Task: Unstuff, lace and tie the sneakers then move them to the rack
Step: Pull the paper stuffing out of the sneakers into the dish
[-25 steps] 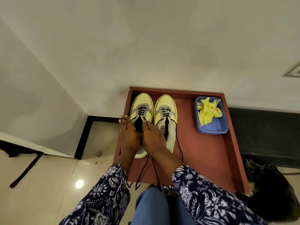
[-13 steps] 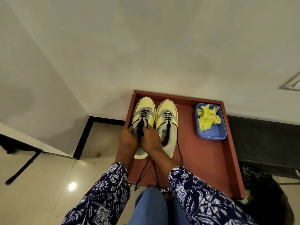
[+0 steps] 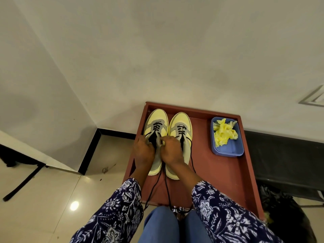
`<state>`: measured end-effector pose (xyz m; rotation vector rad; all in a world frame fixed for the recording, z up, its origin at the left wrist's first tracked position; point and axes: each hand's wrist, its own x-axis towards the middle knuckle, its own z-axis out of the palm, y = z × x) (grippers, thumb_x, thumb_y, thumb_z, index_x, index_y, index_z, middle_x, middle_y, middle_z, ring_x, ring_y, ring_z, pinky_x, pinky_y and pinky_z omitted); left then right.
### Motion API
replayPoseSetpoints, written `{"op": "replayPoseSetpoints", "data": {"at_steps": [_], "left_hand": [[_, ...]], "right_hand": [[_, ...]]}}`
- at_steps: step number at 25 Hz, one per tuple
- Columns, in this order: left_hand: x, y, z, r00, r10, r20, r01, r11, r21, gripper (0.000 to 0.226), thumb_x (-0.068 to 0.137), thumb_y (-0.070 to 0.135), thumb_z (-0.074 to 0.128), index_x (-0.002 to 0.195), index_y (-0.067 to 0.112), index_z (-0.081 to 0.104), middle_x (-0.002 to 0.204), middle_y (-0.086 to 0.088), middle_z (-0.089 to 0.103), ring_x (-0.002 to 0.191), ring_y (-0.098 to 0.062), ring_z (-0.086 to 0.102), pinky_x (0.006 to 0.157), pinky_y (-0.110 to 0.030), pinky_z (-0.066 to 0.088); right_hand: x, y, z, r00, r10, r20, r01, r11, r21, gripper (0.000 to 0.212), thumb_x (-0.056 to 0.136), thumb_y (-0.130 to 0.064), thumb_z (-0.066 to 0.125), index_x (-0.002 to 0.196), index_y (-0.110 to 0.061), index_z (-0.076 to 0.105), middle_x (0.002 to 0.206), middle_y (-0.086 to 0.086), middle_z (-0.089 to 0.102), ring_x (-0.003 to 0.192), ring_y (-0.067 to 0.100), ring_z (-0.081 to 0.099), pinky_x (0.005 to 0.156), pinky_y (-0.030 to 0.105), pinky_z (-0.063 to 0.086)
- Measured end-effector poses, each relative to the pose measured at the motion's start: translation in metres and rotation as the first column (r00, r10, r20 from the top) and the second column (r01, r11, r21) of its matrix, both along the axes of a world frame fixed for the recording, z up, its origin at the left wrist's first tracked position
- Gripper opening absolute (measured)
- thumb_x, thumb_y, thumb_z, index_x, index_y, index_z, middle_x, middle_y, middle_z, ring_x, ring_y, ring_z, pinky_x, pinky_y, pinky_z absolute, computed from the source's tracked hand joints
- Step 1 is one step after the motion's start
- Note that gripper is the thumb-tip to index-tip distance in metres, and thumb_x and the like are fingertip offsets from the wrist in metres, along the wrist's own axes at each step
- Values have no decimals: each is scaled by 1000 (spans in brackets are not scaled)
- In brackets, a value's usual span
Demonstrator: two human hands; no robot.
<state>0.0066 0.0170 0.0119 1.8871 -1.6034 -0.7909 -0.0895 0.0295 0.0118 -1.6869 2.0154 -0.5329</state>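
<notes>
Two yellow and grey sneakers stand side by side, toes toward the wall, on a reddish-brown tray-like surface [image 3: 219, 172]. The left sneaker [image 3: 156, 120] has black laces [image 3: 156, 128] through its upper eyelets. My left hand [image 3: 143, 152] and my right hand [image 3: 172, 152] are curled over its tongue, each pinching a lace strand. The loose lace ends [image 3: 166, 190] trail down toward my knees. The right sneaker [image 3: 181, 123] is laced, and its lace hangs loose along its right side.
A blue tub [image 3: 233, 149] holding crumpled yellow paper stuffing [image 3: 223, 134] sits at the tray's back right. A white wall rises behind. Tiled floor lies at the left, a dark bench at the right, and a black bag [image 3: 287, 216] at lower right.
My hands went from lying flat over the left sneaker to curled fingers pinching its laces near the tongue. The camera view shifted slightly.
</notes>
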Motion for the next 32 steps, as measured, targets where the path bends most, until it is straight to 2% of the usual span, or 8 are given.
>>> {"op": "replayPoseSetpoints", "data": {"at_steps": [3, 6, 8, 11, 14, 18, 23, 32], "left_hand": [[-15, 1, 5, 996, -93, 10, 93, 987, -133, 29, 88, 7, 51, 115, 1, 57, 121, -16, 56, 115, -29, 49, 93, -24, 34], [-34, 6, 10, 984, -178, -23, 173, 975, -141, 31, 88, 6, 53, 118, -1, 56, 123, -15, 56, 117, -28, 48, 98, -27, 35], [-42, 11, 6, 972, -228, -52, 223, 971, -82, 32, 89, 9, 55, 119, 0, 56, 121, -15, 57, 115, -27, 51, 95, -26, 36], [-51, 16, -10, 960, -278, -26, 279, 958, 62, 25, 88, 13, 56, 110, 0, 58, 110, -17, 61, 106, -30, 56, 85, -29, 41], [-57, 21, -18, 955, -298, 14, 292, 944, 151, 15, 84, 9, 57, 94, -2, 57, 99, -19, 61, 95, -31, 57, 70, -24, 34], [-64, 23, -18, 955, -283, 89, 264, 947, 181, 23, 84, 16, 61, 98, -2, 57, 104, -18, 61, 100, -30, 56, 76, -31, 40], [-75, 31, -21, 946, -271, 179, 240, 954, 179, 25, 90, 16, 50, 108, 1, 56, 111, -16, 59, 104, -29, 56, 80, -31, 42], [-100, 42, -20, 951, -291, 107, 278, 953, 125, 24, 91, 15, 47, 108, 3, 59, 103, -17, 61, 97, -30, 58, 78, -34, 44]], "right_hand": [[-22, 7, 0, 992, -128, 17, 129, 985, -116, 32, 84, -5, 51, 114, -2, 60, 119, 20, 57, 113, 36, 50, 95, 38, 41], [-45, 12, -7, 969, -246, -4, 245, 968, -50, 43, 85, -13, 53, 127, -9, 50, 132, 16, 47, 120, 37, 43, 99, 39, 39], [-54, 16, -16, 957, -291, 1, 290, 956, 29, 53, 85, -21, 56, 135, -12, 41, 137, 15, 42, 124, 37, 40, 102, 41, 38], [-62, 23, -25, 940, -306, 148, 286, 948, 139, 63, 84, -25, 61, 137, -7, 33, 136, 19, 43, 125, 37, 43, 100, 40, 40], [-66, 30, -27, 910, -324, 257, 253, 928, 274, 57, 85, -24, 62, 132, -7, 34, 124, 18, 55, 112, 34, 54, 83, 30, 43], [-71, 34, -27, 904, -351, 244, 276, 915, 294, 42, 84, -21, 62, 120, -6, 44, 116, 17, 59, 105, 32, 57, 75, 26, 40], [-78, 39, -29, 918, -351, 183, 304, 922, 241, 35, 82, -12, 56, 115, -3, 48, 113, 21, 59, 102, 36, 57, 80, 34, 45], [-103, 58, -25, 892, -424, 155, 404, 903, 147, 31, 84, -6, 52, 114, 0, 50, 110, 23, 61, 101, 38, 57, 78, 35, 45]]}}
